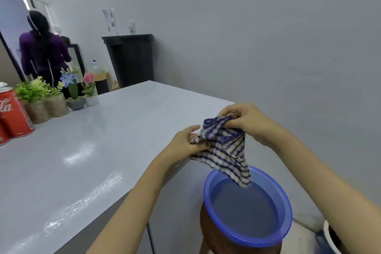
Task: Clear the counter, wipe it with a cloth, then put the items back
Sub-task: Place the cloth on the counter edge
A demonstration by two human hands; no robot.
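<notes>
While both hands pinch it, left hand [188, 141] low, right hand [246, 122] high, the cloth [225, 150] sags over the basin [287, 202] right of the counter [92, 140], looking limp, damp, light, best gripped bunched.

Grey counter [92, 140], cola cans [15, 113], potted plants [46, 99]

A person in a purple top [44, 51] is seen from behind at the far left. A black bin [132, 60] is set against the grey wall [247, 27], with a sheet of paper [110, 20] and a socket [132, 27] fixed above it. A clear bottle [95, 66] is stood on a small round stand [101, 78] nearby.
</notes>
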